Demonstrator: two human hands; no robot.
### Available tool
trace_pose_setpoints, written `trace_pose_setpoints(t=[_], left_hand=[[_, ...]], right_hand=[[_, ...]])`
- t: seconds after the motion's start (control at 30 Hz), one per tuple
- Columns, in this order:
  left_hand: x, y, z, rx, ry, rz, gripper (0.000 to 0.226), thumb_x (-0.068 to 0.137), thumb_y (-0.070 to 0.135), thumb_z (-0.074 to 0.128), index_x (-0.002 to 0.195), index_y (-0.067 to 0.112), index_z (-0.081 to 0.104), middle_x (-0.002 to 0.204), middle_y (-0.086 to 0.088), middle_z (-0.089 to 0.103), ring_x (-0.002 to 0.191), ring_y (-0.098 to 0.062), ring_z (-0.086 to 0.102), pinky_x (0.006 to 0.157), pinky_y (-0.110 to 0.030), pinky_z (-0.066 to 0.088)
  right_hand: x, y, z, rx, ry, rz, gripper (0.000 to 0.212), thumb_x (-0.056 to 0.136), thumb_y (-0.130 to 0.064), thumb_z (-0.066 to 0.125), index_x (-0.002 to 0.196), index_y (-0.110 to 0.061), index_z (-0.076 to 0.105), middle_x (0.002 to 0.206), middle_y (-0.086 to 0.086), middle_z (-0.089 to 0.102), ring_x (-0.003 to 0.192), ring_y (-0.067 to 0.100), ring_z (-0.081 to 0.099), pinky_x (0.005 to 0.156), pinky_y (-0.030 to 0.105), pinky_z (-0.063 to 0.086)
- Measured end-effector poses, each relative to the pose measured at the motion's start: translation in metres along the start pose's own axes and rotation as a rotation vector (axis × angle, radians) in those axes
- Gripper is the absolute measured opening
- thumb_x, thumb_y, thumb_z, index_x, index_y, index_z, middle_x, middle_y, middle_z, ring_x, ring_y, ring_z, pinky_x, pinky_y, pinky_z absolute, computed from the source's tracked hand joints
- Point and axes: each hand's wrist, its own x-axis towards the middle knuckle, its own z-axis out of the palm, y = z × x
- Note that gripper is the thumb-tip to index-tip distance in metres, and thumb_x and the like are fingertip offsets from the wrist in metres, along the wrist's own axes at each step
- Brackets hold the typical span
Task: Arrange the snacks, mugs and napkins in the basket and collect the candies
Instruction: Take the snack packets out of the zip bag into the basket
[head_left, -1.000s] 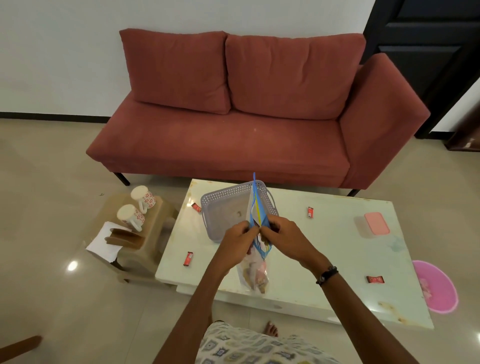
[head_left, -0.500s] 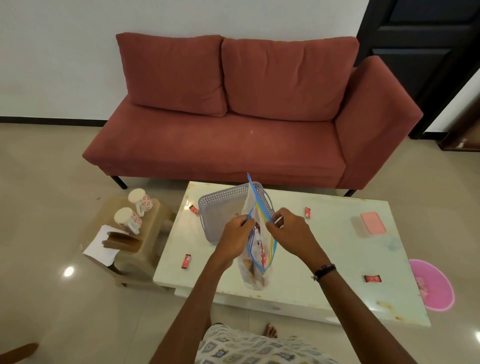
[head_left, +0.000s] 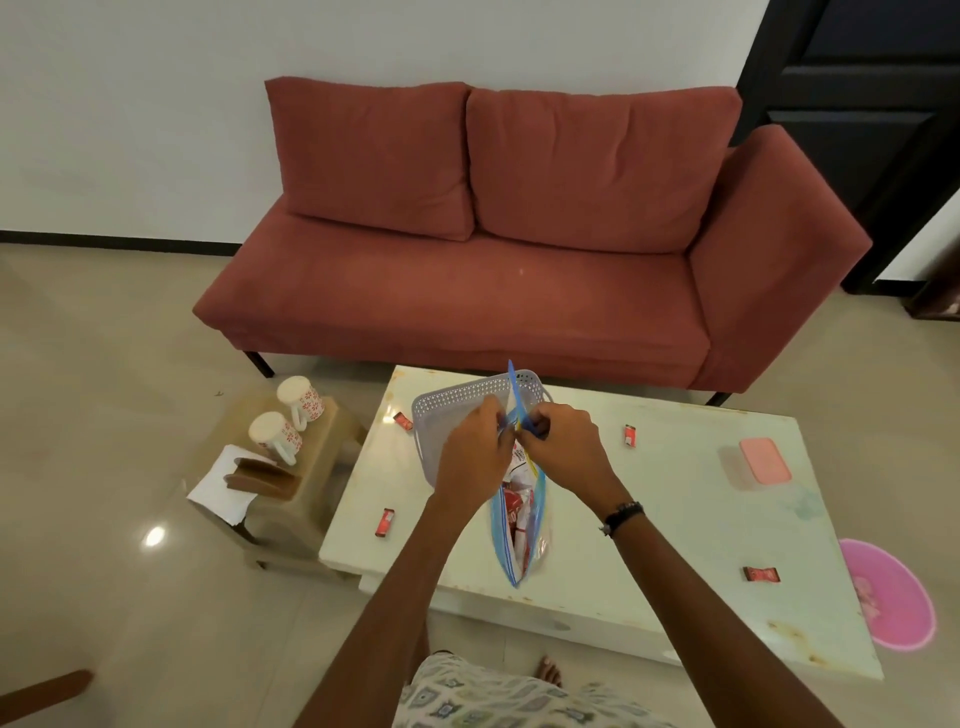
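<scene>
A clear zip bag (head_left: 519, 525) with a blue seal, holding red-and-white snacks, hangs upright over the white coffee table (head_left: 675, 519). My left hand (head_left: 475, 452) and my right hand (head_left: 563, 449) both pinch its top edge, close together. Just behind them sits a grey perforated basket (head_left: 447, 402). Small red candies lie scattered on the table: one (head_left: 403, 421) left of the basket, one (head_left: 386, 522) near the left edge, one (head_left: 630, 435) to the right, one (head_left: 761, 574) at the front right. Two white floral mugs (head_left: 300, 399) (head_left: 275, 435) and white napkins (head_left: 221, 483) rest on a side stool.
A pink-lidded container (head_left: 763, 461) stands on the table's right side. A pink bin (head_left: 888, 595) sits on the floor to the right. A brown holder (head_left: 260, 477) is on the tan stool (head_left: 311, 467). A red sofa (head_left: 493, 260) is behind the table.
My hands have come back together at the bag's top after pulling it apart, and the bag's mouth has narrowed. The bag hangs lower and straighter.
</scene>
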Motion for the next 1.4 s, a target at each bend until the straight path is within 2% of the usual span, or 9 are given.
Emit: trace_pose_setpoints(t=[0.13, 0.27, 0.4, 0.53, 0.7, 0.83, 1.0, 1.2, 1.4], left_hand=[[0.002, -0.005, 0.005, -0.026, -0.007, -0.018, 0.015, 0.096, 0.024, 0.046, 0.098, 0.009, 0.049, 0.095, -0.008, 0.062, 0.079, -0.017, 0.060, 0.066, -0.021, 0.049], [0.002, -0.010, 0.002, -0.140, 0.038, -0.066, 0.009, 0.096, 0.024, 0.046, 0.091, 0.018, 0.042, 0.089, 0.005, 0.054, 0.071, -0.008, 0.059, 0.049, -0.007, 0.047], [0.007, -0.007, 0.010, -0.160, 0.000, -0.016, 0.012, 0.096, 0.022, 0.047, 0.087, 0.014, 0.045, 0.083, -0.002, 0.056, 0.076, -0.018, 0.061, 0.061, -0.026, 0.052], [0.005, 0.001, 0.012, -0.183, 0.030, 0.011, 0.013, 0.096, 0.020, 0.046, 0.086, 0.013, 0.045, 0.079, 0.001, 0.052, 0.062, -0.005, 0.050, 0.053, -0.006, 0.043], [0.005, -0.015, 0.005, -0.201, 0.071, -0.045, 0.013, 0.096, 0.018, 0.048, 0.085, 0.011, 0.046, 0.077, -0.006, 0.053, 0.067, -0.018, 0.053, 0.056, -0.020, 0.046], [0.001, -0.024, -0.005, -0.188, 0.159, -0.103, 0.010, 0.096, 0.013, 0.047, 0.087, 0.013, 0.042, 0.085, -0.002, 0.052, 0.070, -0.010, 0.051, 0.050, -0.004, 0.043], [-0.002, -0.032, 0.005, -0.161, 0.175, -0.153, 0.003, 0.094, 0.013, 0.049, 0.093, 0.010, 0.049, 0.091, -0.009, 0.058, 0.081, -0.022, 0.057, 0.061, -0.019, 0.045], [-0.014, -0.041, 0.005, 0.118, 0.224, -0.357, 0.025, 0.097, 0.025, 0.042, 0.111, 0.006, 0.049, 0.102, -0.009, 0.064, 0.089, -0.027, 0.064, 0.069, -0.032, 0.050], [-0.004, -0.044, 0.019, -0.045, 0.155, -0.298, 0.029, 0.101, 0.026, 0.031, 0.104, 0.005, 0.051, 0.084, -0.011, 0.061, 0.079, -0.029, 0.063, 0.067, -0.035, 0.048]], right_hand=[[-0.002, 0.010, -0.008, 0.018, 0.047, 0.069, 0.010, 0.080, -0.014, 0.065, 0.078, -0.004, 0.065, 0.071, 0.003, 0.062, 0.066, 0.018, 0.055, 0.061, 0.024, 0.040], [-0.002, 0.027, -0.024, -0.025, 0.098, 0.164, 0.005, 0.080, -0.014, 0.063, 0.080, -0.009, 0.065, 0.073, 0.001, 0.062, 0.070, 0.016, 0.055, 0.065, 0.026, 0.041], [0.008, 0.024, -0.024, -0.085, 0.060, 0.133, 0.010, 0.081, -0.022, 0.063, 0.087, -0.014, 0.063, 0.086, 0.001, 0.067, 0.080, 0.021, 0.062, 0.069, 0.029, 0.047], [0.019, 0.009, -0.017, -0.140, 0.106, 0.038, 0.014, 0.085, -0.023, 0.059, 0.082, -0.009, 0.062, 0.083, 0.007, 0.067, 0.073, 0.025, 0.059, 0.062, 0.031, 0.045], [0.022, 0.016, -0.020, -0.171, 0.156, 0.048, 0.012, 0.084, -0.014, 0.056, 0.075, -0.006, 0.058, 0.076, 0.012, 0.064, 0.065, 0.027, 0.051, 0.056, 0.029, 0.034], [0.019, 0.034, -0.027, -0.167, 0.222, 0.104, 0.008, 0.083, -0.013, 0.057, 0.079, -0.007, 0.058, 0.080, 0.013, 0.066, 0.074, 0.035, 0.060, 0.063, 0.037, 0.047], [0.017, 0.048, -0.027, -0.096, 0.213, 0.129, 0.008, 0.084, -0.011, 0.058, 0.079, -0.005, 0.061, 0.077, 0.014, 0.067, 0.072, 0.032, 0.060, 0.061, 0.033, 0.042], [0.014, 0.044, -0.027, 0.025, 0.191, 0.145, 0.005, 0.081, -0.008, 0.061, 0.077, -0.005, 0.063, 0.075, 0.009, 0.069, 0.071, 0.028, 0.065, 0.065, 0.035, 0.048], [0.023, 0.048, -0.024, -0.044, 0.157, 0.165, 0.008, 0.083, -0.013, 0.062, 0.078, -0.007, 0.062, 0.078, 0.009, 0.070, 0.074, 0.028, 0.065, 0.065, 0.033, 0.047]])
